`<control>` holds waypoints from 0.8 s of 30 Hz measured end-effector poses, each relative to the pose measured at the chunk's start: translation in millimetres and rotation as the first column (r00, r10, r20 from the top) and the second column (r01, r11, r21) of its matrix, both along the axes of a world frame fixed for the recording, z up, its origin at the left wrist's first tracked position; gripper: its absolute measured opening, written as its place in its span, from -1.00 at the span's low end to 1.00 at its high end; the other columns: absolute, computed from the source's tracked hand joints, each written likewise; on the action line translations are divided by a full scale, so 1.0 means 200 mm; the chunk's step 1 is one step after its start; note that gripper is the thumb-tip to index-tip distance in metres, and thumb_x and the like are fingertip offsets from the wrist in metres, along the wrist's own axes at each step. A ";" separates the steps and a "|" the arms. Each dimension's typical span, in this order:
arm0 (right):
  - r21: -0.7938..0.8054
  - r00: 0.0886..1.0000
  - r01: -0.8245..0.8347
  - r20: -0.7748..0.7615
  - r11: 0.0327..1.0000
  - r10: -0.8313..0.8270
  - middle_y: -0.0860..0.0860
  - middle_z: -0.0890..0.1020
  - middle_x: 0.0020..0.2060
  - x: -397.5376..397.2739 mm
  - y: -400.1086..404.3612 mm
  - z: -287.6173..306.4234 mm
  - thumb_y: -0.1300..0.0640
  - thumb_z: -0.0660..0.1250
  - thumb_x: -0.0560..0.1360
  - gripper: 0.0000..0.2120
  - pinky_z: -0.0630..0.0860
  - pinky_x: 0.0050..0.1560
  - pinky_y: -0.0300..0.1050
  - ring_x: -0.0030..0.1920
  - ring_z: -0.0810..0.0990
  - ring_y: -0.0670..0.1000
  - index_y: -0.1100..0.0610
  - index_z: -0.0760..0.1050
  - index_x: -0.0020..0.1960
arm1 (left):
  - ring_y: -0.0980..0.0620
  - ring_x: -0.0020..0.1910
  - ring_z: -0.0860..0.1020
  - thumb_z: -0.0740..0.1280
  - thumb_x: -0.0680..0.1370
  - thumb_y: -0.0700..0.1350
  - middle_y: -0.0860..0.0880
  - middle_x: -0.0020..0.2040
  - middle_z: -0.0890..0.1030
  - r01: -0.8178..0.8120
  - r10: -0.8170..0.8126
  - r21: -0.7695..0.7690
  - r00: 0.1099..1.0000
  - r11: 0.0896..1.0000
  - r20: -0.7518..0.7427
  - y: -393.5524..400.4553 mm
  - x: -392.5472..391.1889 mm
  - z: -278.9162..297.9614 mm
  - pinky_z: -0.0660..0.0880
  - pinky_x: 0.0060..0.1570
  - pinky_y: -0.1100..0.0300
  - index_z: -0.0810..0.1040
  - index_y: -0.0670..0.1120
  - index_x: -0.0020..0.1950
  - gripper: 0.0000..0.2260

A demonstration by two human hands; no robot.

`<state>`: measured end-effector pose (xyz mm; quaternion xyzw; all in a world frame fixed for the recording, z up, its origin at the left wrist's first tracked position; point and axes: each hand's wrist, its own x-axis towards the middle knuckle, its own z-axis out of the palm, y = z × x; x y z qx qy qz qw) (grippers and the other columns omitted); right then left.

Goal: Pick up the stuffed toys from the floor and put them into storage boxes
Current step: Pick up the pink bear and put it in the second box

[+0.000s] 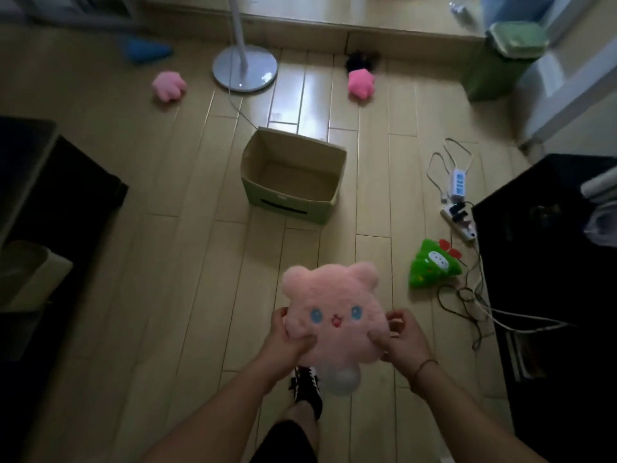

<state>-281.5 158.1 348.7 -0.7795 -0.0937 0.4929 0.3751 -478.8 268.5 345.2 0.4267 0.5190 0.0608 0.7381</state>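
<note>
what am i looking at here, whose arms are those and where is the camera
This is a single picture from a camera worn on a person's head, looking forward and down, so the arms reaching in from the bottom are that person's own. There is no robot. The left hand and right hand each grip a side of a pale pink bear plush, held above the wooden floor. Ahead stands an open cardboard box with nothing visible inside. Other soft toys lie on the floor: a green one by some cables, and two pink ones farther off near a fan base.
</note>
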 end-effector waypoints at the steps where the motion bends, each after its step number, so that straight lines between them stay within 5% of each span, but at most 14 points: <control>1: -0.004 1.000 0.003 0.015 1.000 -0.003 0.17 0.56 -0.01 0.06 0.11 -0.01 0.34 0.44 0.40 -0.70 0.61 -0.23 0.13 -0.16 0.59 0.15 0.07 0.37 -0.07 | -0.02 0.09 0.56 0.42 0.43 -0.18 0.01 0.16 0.48 -0.013 0.013 0.009 1.000 1.000 -0.020 0.11 0.07 0.00 0.62 -0.03 -0.01 0.15 0.06 0.30 -0.41; 5: -0.023 0.994 -0.091 0.055 0.996 0.093 0.17 0.56 -0.03 0.27 0.50 0.02 0.25 0.44 0.42 -0.76 0.64 -0.25 0.26 -0.07 0.60 0.29 0.07 0.37 -0.11 | -0.06 0.13 0.56 0.44 0.43 -0.09 0.00 0.20 0.49 -0.058 0.061 0.033 0.994 0.998 -0.093 0.50 0.27 0.01 0.57 0.09 -0.15 0.22 0.09 0.31 -0.43; 9: -0.016 0.985 -0.167 0.039 0.986 0.168 0.22 0.56 -0.09 0.53 0.92 0.02 0.26 0.41 0.46 -0.80 0.62 -0.26 0.27 -0.11 0.58 0.25 0.12 0.37 -0.15 | 0.03 0.10 0.54 0.45 0.45 -0.06 0.01 0.22 0.51 -0.051 0.055 0.044 0.992 0.998 -0.111 0.87 0.46 0.00 0.59 0.03 0.04 0.32 0.02 0.38 -0.45; 12: 0.008 0.981 -0.190 0.035 0.982 0.190 0.16 0.57 -0.17 0.71 1.28 0.00 0.27 0.41 0.47 -0.79 0.62 -0.34 0.05 -0.19 0.58 0.15 0.12 0.37 -0.17 | 0.04 0.11 0.52 0.42 0.47 -0.05 0.02 0.25 0.49 -0.066 0.071 0.041 0.986 0.997 -0.153 1.16 0.59 -0.04 0.50 -0.16 0.23 0.33 0.01 0.39 -0.47; 16: 0.005 0.968 -0.240 0.068 0.971 0.240 0.09 0.50 -0.27 0.92 1.77 -0.11 0.25 0.42 0.46 -0.75 0.51 -0.45 -0.16 -0.29 0.50 0.07 0.10 0.34 -0.20 | -0.01 0.14 0.54 0.44 0.43 -0.02 0.01 0.24 0.52 -0.143 0.137 -0.016 0.971 0.990 -0.194 1.58 0.80 -0.13 0.52 0.05 0.00 0.42 0.06 0.26 -0.57; 24: -0.096 0.967 -0.203 0.139 0.974 0.215 0.06 0.52 -0.16 1.02 2.58 -0.68 0.20 0.37 0.49 -0.82 0.55 -0.35 -0.14 -0.15 0.54 0.12 -0.01 0.40 -0.12 | 0.15 -0.11 0.52 0.31 0.56 -0.18 0.01 0.07 0.54 -0.236 0.210 -0.059 0.935 0.970 -0.285 2.17 0.99 -0.55 0.44 -0.37 0.44 0.46 -0.07 0.22 -0.76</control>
